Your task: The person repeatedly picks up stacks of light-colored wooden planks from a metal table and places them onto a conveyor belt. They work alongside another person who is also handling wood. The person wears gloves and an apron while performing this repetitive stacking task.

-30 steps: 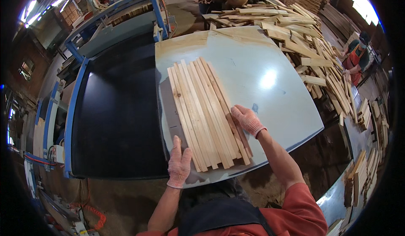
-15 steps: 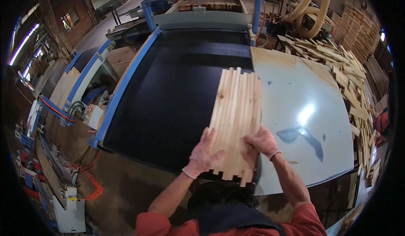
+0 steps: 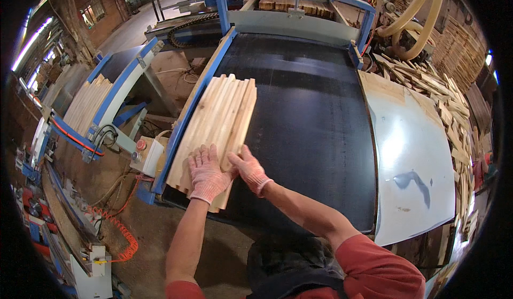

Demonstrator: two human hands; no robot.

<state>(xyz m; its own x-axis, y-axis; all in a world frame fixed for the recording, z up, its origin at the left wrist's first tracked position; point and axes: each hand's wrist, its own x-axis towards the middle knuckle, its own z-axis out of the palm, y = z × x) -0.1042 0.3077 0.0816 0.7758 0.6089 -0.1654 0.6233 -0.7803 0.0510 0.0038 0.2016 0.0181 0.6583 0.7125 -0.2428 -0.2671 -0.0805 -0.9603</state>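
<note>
Shifted left: 1 wood bundle | hands touching: 2 | belt: 1

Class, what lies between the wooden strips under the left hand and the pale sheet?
The head view shows a stretch of black surface between the wooden strips and the pale sheet, with the right hand and forearm over its near part.
</note>
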